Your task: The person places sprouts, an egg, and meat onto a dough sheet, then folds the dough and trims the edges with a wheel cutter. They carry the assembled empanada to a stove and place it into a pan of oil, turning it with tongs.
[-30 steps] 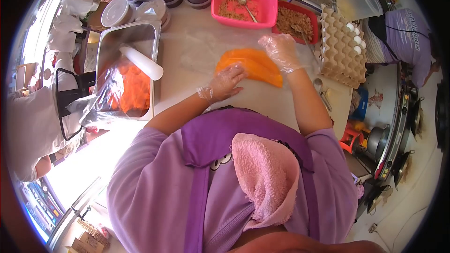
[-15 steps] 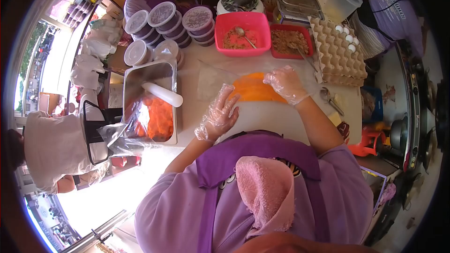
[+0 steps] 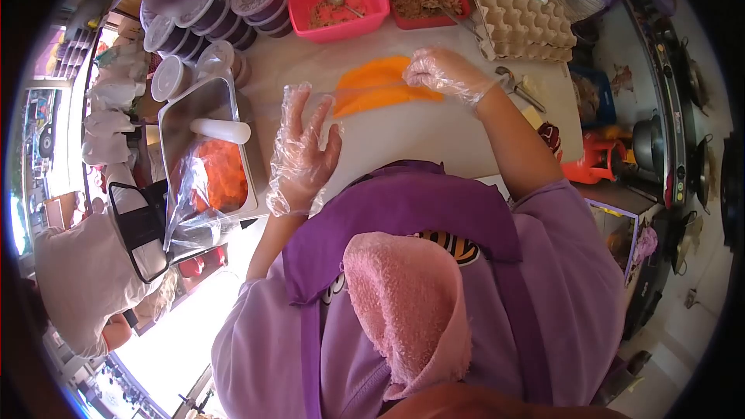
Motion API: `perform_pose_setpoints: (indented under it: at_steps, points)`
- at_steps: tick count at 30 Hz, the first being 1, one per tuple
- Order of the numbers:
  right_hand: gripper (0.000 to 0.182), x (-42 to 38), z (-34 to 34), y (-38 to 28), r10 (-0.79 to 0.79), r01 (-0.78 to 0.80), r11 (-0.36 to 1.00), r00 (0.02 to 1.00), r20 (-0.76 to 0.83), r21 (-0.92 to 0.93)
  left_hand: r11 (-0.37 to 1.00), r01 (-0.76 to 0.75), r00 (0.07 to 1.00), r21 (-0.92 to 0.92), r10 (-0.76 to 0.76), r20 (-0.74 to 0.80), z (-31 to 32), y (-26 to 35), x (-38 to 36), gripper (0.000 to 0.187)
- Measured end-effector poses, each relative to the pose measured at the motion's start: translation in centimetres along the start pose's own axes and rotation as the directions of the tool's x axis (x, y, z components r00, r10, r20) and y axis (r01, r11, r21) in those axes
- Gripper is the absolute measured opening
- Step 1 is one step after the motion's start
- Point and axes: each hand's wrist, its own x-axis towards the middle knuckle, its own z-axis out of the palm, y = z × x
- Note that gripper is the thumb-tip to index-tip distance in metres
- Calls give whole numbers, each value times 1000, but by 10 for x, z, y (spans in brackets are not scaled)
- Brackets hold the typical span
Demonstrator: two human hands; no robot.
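Note:
A flat orange sheet of dough point(image 3: 372, 84) lies on the white table, with clear plastic film point(image 3: 310, 95) around and partly across it. My right hand point(image 3: 450, 76), in a clear plastic glove, is closed at the dough's right end, its fingertips pinched on the film's edge. To the left of the dough, my gloved left hand point(image 3: 301, 157) is raised with its fingers spread, holding nothing. Beside it stands a metal tray point(image 3: 252, 159) holding orange dough point(image 3: 220, 174), a white rolling pin point(image 3: 220, 130) and crumpled plastic.
At the back are a pink basin point(image 3: 341, 27) with a spoon and a red tray point(image 3: 400, 19) of brown filling. An egg carton point(image 3: 520, 19) with several eggs stands back right, near a metal spoon point(image 3: 524, 91). Lidded tubs point(image 3: 260, 4) are stacked back left, where another person stands.
My left hand has moved left, off the dough, and its fingers have spread upward. My right hand has closed more tightly at the dough's right end. The camera view has shifted.

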Motion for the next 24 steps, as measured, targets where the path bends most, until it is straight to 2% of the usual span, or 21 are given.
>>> perform_pose_setpoints:
  at_steps: [1,2,3,5,6,7,8,9,11,12,14,16,18,20,21,23,24]
  points:
    - [14,-4,3,2,-27,16,995,994,109,99,1000,5,1000,-2,-5,4,-4,3,1,47]
    - [13,-6,5,3,-65,22,980,975,212,196,998,52,996,39,-55,74,-8,6,4,47]
    - [13,-10,10,0,-64,21,980,975,215,197,992,95,984,83,-106,141,-11,8,6,47]
    - [11,-25,26,-10,-79,0,981,916,394,196,969,177,934,171,-220,281,-8,4,-2,49]
    - [11,-33,38,-8,-77,0,982,916,393,191,970,175,936,169,-217,278,-2,-1,-4,49]
    - [9,-43,56,-5,-21,-90,973,882,471,211,940,229,806,252,-328,492,5,-5,-6,49]
    - [8,-51,68,-6,30,-182,958,836,548,224,902,258,614,346,-429,662,11,-9,-10,50]
    - [8,-56,72,-10,30,-181,958,835,549,223,902,259,615,345,-430,662,18,-13,-18,50]
    - [8,-63,79,-18,122,-227,968,795,594,105,895,249,414,370,-444,794,36,-21,-37,55]
    - [8,-69,89,-14,123,-229,968,794,595,105,895,250,413,369,-443,795,48,-27,-52,55]
    - [12,-82,109,-3,54,-111,989,894,444,102,919,228,490,321,-393,778,70,-39,-84,56]
    - [12,-85,112,-5,88,-156,982,870,486,102,928,233,494,290,-370,787,76,-40,-97,59]
    - [11,-86,113,-2,119,-196,976,844,523,94,920,190,481,344,-392,784,83,-42,-105,61]
    - [15,-82,112,7,134,-289,932,833,537,217,919,206,489,336,-394,778,89,-47,-111,62]
    - [15,-79,107,12,135,-291,932,832,538,216,918,220,499,332,-398,770,91,-49,-114,64]
    - [22,-70,95,24,429,-452,889,877,214,69,917,232,505,325,-399,765,94,-51,-115,64]
    - [22,-70,95,33,430,-452,889,877,214,68,915,246,510,319,-402,760,95,-52,-116,65]
